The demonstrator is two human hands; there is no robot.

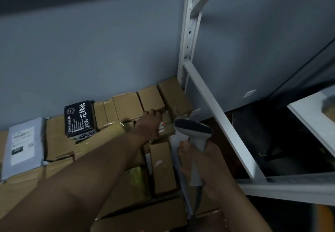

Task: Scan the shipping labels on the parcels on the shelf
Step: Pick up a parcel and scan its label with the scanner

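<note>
Nearest the camera, the right hand (194,161) wraps its fingers round the handle of the scanner (196,137), a closed grip, with the cable trailing down from the handle's foot. The scanner's dark head tilts forward and left, toward the far row of parcels.

Below and left of it, boxes (163,166) lie packed flat on the shelf (282,186), brown card with no label facing up that can be read. Further left lies a grey mailer (23,148), label up.

Beyond that, the left hand (149,124) reaches across the stack, fingers curled over the edge of a small parcel (166,128) just in front of the scanner head. A white label with a red mark shows beside the fingers. Whether the hand lifts or merely steadies it cannot be told.

At the back, a black packet (79,118) and a row of boxes stand against the wall.

The step in hand looks like presenting this parcel's label for scanning. The next move calls for turning the label clear of the fingers and squaring the scanner head to it.
</note>
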